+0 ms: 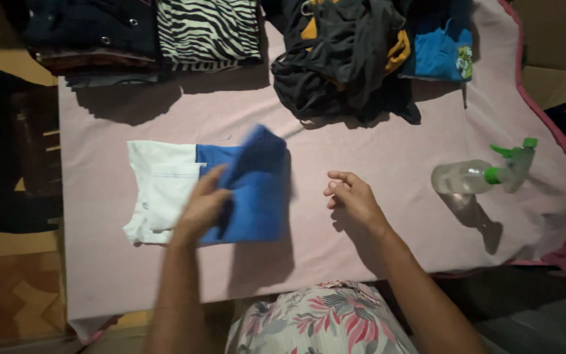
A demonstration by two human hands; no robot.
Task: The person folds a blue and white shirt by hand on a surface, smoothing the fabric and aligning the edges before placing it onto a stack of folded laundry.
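**Blue-and-white garment mid-fold on the pink cloth**

Blue-and-white garment (211, 187) lies flat near the middle of the pink table cover (361, 151), white part to the left, blue part to the right with its upper right corner lifted and blurred. The left hand (201, 206) rests on the seam between the two colours, fingers pressed together and curled on the blue fabric (whether they pinch it or merely press I cannot tell, given the blur). The right hand (352, 196) sits on the bare cover just beside the garment, holding nothing, fingers loosely curled.

A tidy fold here seems to call for pinning the seam flat with the left palm while the blue flap is laid edge to edge, then smoothed outward.

Bare cover runs to the right as far as the spray bottle (483, 176), which lies on its side near the cover's right edge. The near edge is close below the garment. Behind, a dark clothes heap (342, 59) and a zebra-print stack (207, 29) sit well apart.
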